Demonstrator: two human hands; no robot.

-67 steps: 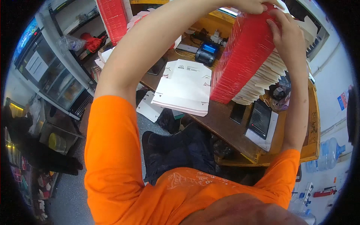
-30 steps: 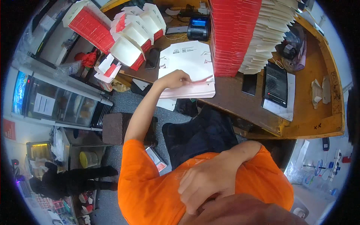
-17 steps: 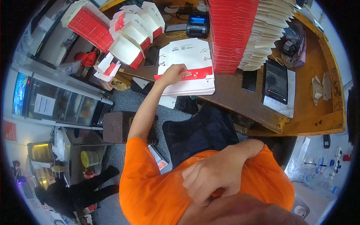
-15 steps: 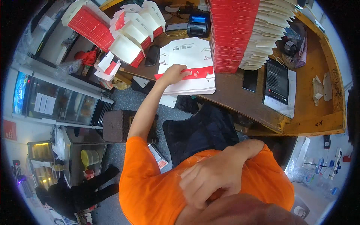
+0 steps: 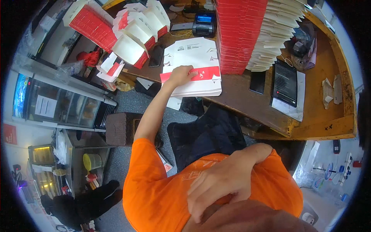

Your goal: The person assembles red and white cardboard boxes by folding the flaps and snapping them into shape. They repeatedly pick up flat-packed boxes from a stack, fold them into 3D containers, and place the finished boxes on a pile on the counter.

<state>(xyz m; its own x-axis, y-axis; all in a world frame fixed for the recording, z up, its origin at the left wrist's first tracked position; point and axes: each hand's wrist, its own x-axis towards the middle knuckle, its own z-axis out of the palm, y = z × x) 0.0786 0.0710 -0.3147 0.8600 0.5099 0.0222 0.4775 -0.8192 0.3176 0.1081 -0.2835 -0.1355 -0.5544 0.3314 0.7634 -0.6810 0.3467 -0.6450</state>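
- Flat white cartons (image 5: 189,56): stacked on the desk (image 5: 236,92), red flap (image 5: 209,73) uppermost.
- Left hand (image 5: 181,76): on the flap — grip closure cannot be told.
- Right hand (image 5: 220,183): before the orange shirt (image 5: 154,178), fingers bent — grip closure unclear.

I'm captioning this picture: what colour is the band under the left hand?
The band is red with white markings, best seen in the head view.

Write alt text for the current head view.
A person's left hand lies on a red strip across stacked white cartons on a desk; the right hand is near the chest. A tall red stack stands to the cartons' right, open boxes to their left.
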